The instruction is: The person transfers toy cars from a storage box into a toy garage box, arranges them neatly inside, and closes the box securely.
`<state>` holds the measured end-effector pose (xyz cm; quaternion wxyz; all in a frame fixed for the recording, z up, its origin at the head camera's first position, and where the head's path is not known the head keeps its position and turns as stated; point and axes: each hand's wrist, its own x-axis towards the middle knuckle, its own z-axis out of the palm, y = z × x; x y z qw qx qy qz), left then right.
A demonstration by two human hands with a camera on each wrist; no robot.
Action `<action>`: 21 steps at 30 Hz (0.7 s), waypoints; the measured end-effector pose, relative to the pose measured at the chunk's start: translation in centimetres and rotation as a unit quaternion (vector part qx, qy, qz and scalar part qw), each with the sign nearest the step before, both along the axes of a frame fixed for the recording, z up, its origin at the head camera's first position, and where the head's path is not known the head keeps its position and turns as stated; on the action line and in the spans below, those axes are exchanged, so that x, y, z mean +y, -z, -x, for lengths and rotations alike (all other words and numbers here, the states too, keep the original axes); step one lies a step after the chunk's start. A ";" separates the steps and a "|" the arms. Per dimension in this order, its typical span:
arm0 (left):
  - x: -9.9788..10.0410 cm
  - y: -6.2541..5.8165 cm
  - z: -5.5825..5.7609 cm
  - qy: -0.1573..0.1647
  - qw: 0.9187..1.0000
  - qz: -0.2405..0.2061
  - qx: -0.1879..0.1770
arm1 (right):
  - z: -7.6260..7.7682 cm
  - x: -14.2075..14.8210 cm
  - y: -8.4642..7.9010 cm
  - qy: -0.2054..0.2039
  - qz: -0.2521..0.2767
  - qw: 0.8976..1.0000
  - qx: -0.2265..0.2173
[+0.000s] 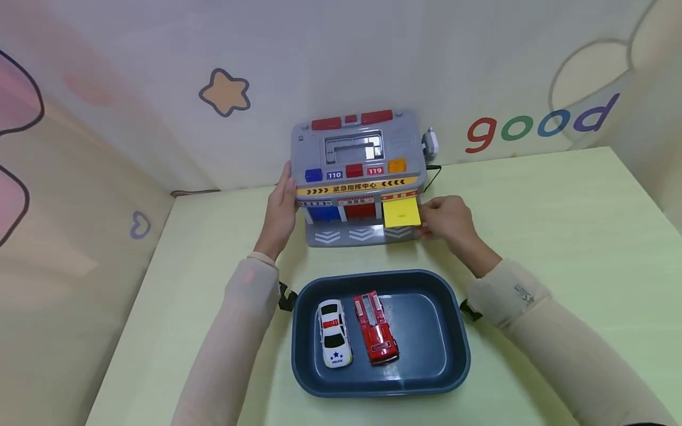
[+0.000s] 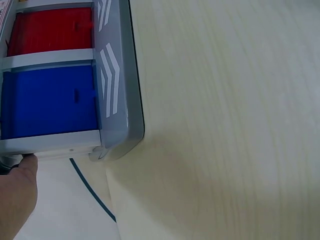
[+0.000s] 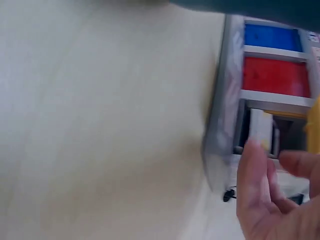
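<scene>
At the toy station [image 1: 341, 187], left hand [image 1: 280, 208] straight-fingered; right hand [image 1: 450, 219] uncurled at a pale block [image 3: 260, 127], likely light, stiff; pinch its sides.

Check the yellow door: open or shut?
Open: the yellow door is raised, baring the bay beneath in the right wrist view.
</scene>
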<state>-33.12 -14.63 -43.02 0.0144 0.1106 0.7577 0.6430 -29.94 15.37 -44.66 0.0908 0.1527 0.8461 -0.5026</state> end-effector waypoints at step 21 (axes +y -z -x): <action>0.2 -0.8 -0.8 0.006 1.000 -0.007 0.007 | 0.0 -1.2 -1.1 -0.142 -0.318 0.861 0.370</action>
